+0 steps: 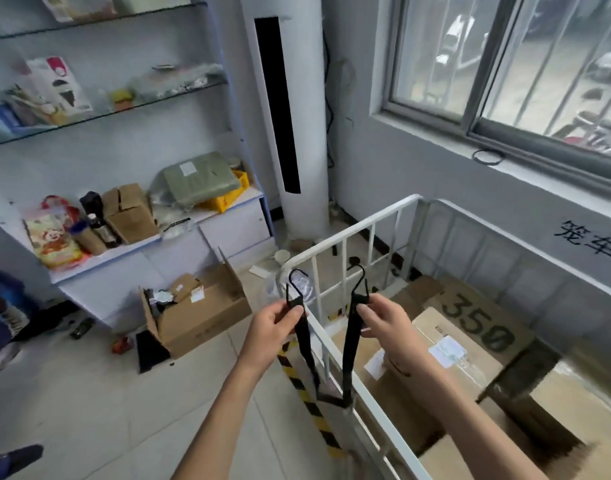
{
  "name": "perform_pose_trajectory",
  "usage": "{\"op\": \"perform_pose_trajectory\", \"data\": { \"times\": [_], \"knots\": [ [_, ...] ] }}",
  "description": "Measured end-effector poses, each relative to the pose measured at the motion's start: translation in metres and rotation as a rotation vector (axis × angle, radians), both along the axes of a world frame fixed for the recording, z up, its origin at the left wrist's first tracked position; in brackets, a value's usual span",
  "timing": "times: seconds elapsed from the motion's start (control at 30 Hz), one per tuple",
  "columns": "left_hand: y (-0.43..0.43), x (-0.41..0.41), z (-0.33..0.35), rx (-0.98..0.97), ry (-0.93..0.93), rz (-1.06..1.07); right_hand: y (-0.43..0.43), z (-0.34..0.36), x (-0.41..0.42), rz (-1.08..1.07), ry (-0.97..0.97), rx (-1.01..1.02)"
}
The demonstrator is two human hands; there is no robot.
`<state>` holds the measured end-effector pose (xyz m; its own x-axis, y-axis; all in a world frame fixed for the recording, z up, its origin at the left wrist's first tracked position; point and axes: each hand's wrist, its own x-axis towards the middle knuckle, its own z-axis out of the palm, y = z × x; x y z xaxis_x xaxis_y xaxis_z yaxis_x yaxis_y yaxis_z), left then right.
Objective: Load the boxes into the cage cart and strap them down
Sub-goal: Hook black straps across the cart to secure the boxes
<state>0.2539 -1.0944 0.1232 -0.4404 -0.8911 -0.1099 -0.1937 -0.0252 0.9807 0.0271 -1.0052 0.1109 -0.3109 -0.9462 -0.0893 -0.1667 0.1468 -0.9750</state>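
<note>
I hold a black strap (305, 344) that hangs in a loop over the near rail of the white cage cart (352, 230). My left hand (272, 329) pinches one end just below its black hook (297, 278). My right hand (383, 318) pinches the other end below the second hook (361, 277). Both hooks hang free of the rail. Inside the cart lie several cardboard boxes, among them one with white labels (470, 344) and one marked 350 (484, 323).
An open cardboard box (200, 313) with small items sits on the tiled floor to the left. Behind it stands a white counter (148, 244) with shelves and clutter. A white column air conditioner (290, 116) stands in the corner. Yellow-black tape (307, 400) runs along the floor.
</note>
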Motion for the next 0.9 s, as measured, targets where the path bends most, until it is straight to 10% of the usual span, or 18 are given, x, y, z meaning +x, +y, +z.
{"op": "perform_pose_trajectory", "data": {
  "times": [0.9],
  "knots": [
    [-0.34, -0.186, -0.185, 0.387, -0.257, -0.15, -0.367, -0.261, -0.172, -0.284, -0.287, 0.562]
  ]
}}
